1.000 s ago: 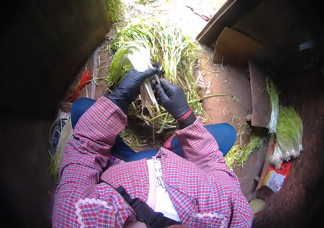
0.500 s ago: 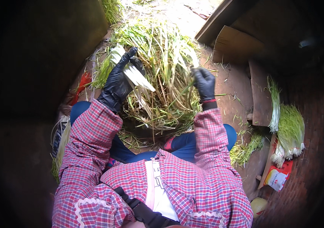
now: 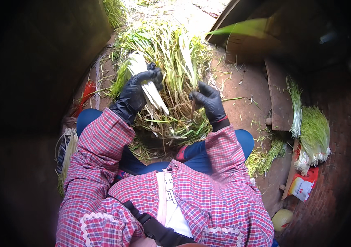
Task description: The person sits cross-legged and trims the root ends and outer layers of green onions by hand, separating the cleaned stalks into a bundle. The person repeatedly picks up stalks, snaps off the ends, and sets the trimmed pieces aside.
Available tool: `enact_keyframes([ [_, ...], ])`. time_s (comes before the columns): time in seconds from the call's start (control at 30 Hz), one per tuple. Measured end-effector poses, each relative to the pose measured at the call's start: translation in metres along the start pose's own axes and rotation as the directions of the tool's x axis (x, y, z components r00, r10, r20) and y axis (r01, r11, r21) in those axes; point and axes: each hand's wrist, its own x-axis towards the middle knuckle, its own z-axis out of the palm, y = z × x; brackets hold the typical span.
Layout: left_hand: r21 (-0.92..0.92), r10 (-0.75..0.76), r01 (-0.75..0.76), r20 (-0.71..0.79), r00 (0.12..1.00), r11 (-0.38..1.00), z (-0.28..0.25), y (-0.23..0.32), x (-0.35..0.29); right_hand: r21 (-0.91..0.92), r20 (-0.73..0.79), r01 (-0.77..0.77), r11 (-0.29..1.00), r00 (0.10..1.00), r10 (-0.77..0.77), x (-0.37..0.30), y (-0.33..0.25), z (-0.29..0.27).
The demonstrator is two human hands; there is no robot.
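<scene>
Wrapped in a black glove, the left hand (image 3: 134,94) is curled round a bundle of stalks (image 3: 155,99), holding it firmly above the lap, in front of the heap. The bundle slants down to the right below the fist; there the stalks look thin, straight and creamy white, with uneven ends. Above the fist they are whitish, turning yellow-green toward the left. The right hand (image 3: 209,103), also gloved in black, bends its fingers and thumb inward at the heap's right side; whether they pinch a stalk, I cannot tell.

Blue trousers (image 3: 243,144) cover the bent knees on either side. Just past the knees, the heap (image 3: 169,49) spreads over the brown floor (image 3: 241,88), long green leaves on top and straw-coloured stems underneath. Off to the right lie a red and white packet (image 3: 303,187) and, beside it, bunches of greens (image 3: 313,131) with white lower ends. Farther off, a blurred green streak (image 3: 241,28) crosses the cardboard (image 3: 245,49).
</scene>
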Motion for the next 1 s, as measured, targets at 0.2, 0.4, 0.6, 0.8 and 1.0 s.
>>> enact_keyframes([
  [0.2, 0.236, 0.031, 0.018, -0.204, 0.979, 0.971, 0.007, -0.009, -0.005, 0.028, 0.065, 0.084, 0.996, 0.994, -0.086, 0.000, 0.037, 0.016],
  [0.4, 0.399, 0.042, 0.022, -0.152, 0.988, 0.917, -0.004, -0.026, 0.005, -0.110, 0.313, 0.003, 0.994, 0.949, 0.032, -0.005, 0.036, 0.036],
  [0.6, 0.426, 0.072, -0.027, -0.091, 0.993, 0.905, -0.004, -0.027, 0.001, -0.235, 0.128, 0.119, 0.965, 0.988, -0.091, -0.002, 0.033, 0.048],
  [0.8, 0.189, 0.049, -0.032, -0.082, 0.995, 0.981, 0.006, -0.008, -0.006, -0.179, -0.091, 0.249, 0.952, 0.959, -0.268, -0.007, 0.054, 0.012],
  [1.0, 0.242, 0.217, -0.193, -0.076, 0.973, 0.951, 0.007, 0.021, -0.019, -0.955, -0.293, -0.294, 0.031, 0.933, -0.207, -0.005, 0.009, -0.078],
])
